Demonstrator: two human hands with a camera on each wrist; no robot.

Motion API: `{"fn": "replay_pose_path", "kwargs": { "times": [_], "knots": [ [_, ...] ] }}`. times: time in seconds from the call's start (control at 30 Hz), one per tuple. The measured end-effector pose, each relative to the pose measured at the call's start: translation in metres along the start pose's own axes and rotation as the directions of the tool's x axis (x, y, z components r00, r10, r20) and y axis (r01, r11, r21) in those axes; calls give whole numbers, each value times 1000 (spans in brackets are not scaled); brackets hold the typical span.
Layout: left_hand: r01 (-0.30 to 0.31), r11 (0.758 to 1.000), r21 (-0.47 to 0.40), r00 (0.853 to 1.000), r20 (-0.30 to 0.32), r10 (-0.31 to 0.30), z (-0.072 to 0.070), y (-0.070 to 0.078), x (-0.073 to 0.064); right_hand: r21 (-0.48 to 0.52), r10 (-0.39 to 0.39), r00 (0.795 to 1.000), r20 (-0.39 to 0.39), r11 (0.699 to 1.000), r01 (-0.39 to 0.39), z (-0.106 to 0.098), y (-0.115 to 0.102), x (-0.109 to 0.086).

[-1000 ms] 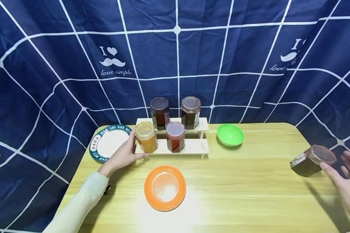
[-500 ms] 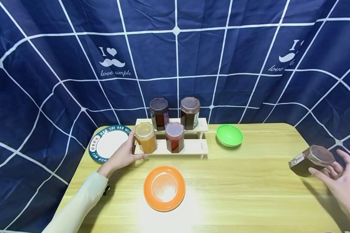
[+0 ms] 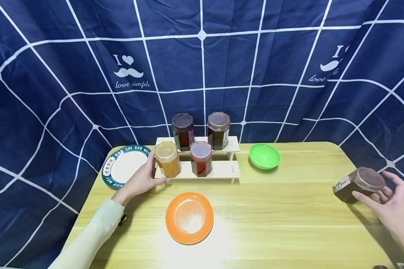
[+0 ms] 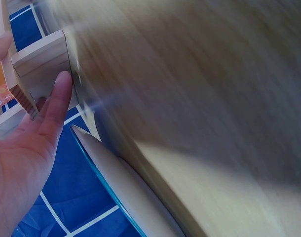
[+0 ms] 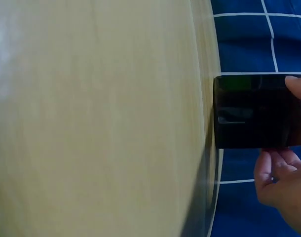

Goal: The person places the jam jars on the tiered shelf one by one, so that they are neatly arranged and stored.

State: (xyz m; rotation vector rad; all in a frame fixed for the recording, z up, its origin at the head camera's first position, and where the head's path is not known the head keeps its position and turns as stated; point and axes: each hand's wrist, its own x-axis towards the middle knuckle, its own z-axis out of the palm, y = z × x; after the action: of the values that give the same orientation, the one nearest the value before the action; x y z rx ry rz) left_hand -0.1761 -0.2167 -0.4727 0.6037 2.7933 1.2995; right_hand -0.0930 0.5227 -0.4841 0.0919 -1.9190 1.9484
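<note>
My left hand point(image 3: 139, 183) holds the left end of a two-step wooden rack point(image 3: 227, 169), beside a jar of yellow contents point(image 3: 170, 164). In the left wrist view, the thumb lies along the rack's front board point(image 4: 10, 76) and the fingers reach beneath it. At the far right, my right hand point(image 3: 392, 211) grips a dark jar point(image 3: 351, 188) standing on the table, thumb on the near side and fingers behind. The right wrist view shows the dark jar point(image 5: 259, 116) between thumb and fingers. A red jar point(image 3: 201, 162) and two dark-filled jars point(image 3: 184, 134) stand on the rack.
An orange plate point(image 3: 171, 224) lies in front of the rack on the wooden table point(image 3: 272, 224). A green bowl point(image 3: 264, 156) sits right of the rack, a teal-rimmed white plate point(image 3: 112, 179) left. Blue curtain point(image 3: 175, 63) hangs behind and at both sides.
My right hand has moved left onto the dark jar, its thumb and fingers closing around it. My left hand stays at the rack. The head view has shifted slightly.
</note>
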Motion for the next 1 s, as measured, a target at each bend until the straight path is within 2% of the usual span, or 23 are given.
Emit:
{"fn": "replay_pose_path", "kwargs": {
  "times": [0.17, 0.47, 0.67, 0.8, 1.0],
  "knots": [
    [1, 1000, 0, 1000, -2, -1, 0, -1, 0, -101, 11, 1000, 21, 995, -9, -1, 2, 4],
    [5, 1000, -27, 1000, 7, -5, 0, -3, 0, -54, 23, 1000, -1, 998, -23, 3, -2, 6],
    [11, 1000, -20, 1000, -2, -11, -1, -2, -1, -125, 36, 999, 36, 992, -31, 5, -9, 8],
    [9, 1000, -29, 1000, 5, -9, 0, -1, 0, -132, 52, 997, 49, 990, -45, 5, -14, 6],
    [11, 999, -33, 1000, 11, -11, 0, -2, 2, -309, 34, 995, 99, 951, -1, 11, -21, 2]
  ]
}}
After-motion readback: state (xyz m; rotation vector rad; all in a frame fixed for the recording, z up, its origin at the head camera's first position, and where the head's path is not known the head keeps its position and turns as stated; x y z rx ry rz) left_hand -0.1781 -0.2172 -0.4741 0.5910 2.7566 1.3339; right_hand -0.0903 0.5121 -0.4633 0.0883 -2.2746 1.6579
